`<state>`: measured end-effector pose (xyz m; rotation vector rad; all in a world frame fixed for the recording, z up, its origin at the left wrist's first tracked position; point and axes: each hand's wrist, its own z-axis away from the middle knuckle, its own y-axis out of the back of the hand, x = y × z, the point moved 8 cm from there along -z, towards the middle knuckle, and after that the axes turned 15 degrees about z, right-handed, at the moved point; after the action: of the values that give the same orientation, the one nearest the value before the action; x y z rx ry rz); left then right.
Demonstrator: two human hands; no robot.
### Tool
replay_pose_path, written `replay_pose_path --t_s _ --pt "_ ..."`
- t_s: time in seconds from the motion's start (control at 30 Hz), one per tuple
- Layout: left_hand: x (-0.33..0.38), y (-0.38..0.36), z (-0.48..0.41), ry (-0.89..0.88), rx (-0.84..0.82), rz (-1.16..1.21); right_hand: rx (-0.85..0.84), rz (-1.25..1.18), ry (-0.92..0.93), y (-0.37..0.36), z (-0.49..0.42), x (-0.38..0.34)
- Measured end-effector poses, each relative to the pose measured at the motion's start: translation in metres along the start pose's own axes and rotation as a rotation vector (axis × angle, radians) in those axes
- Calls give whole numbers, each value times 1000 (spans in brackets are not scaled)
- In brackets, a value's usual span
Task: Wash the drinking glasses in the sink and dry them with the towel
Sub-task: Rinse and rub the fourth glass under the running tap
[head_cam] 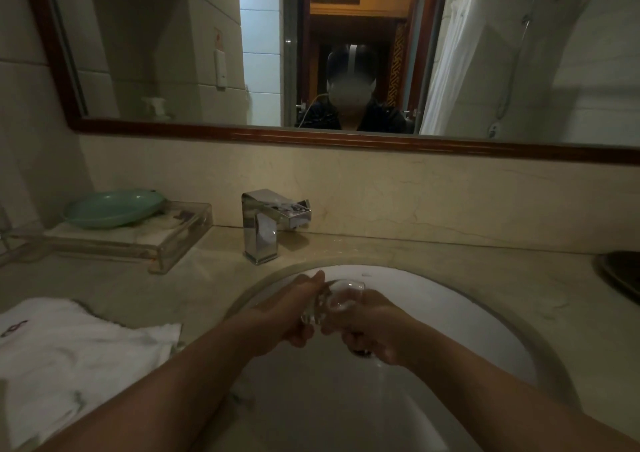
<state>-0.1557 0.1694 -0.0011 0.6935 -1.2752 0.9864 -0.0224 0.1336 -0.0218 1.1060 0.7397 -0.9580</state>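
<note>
A clear drinking glass (337, 301) lies on its side between both hands, over the white sink basin (467, 327). My left hand (294, 309) holds the glass from the left, fingers stretched along its side and thumb curled below. My right hand (370, 327) grips it from the right and underneath. Water streams down off the right hand into the basin. A white towel (69, 354) lies crumpled on the counter to the left of the sink.
A chrome faucet (266, 223) stands behind the basin. A green dish (114, 207) rests on a clear acrylic tray (166, 240) at the back left. A dark object (620, 271) sits at the right counter edge. A framed mirror (311, 133) hangs above.
</note>
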Motion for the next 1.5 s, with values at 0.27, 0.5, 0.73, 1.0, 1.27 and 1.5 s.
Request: replay_pose_path --t_s 0.27,0.5,0.73,1.0,1.27,1.5 --pt "-9 8 -3 66 32 -92 45 146 -35 0 8 -10" --pt "-13 8 -9 99 32 37 -8 110 -102 3 3 6" --pt "-8 3 1 121 30 -74 -2 -47 -39 0 2 1" --pt "-10 8 4 130 68 -224 15 52 -90 -1 4 -3" --pt "27 5 10 -207 177 -345 -84 -53 -2 -12 11 -11" --pt "-7 13 7 120 120 -116 53 227 -18 -5 8 -15"
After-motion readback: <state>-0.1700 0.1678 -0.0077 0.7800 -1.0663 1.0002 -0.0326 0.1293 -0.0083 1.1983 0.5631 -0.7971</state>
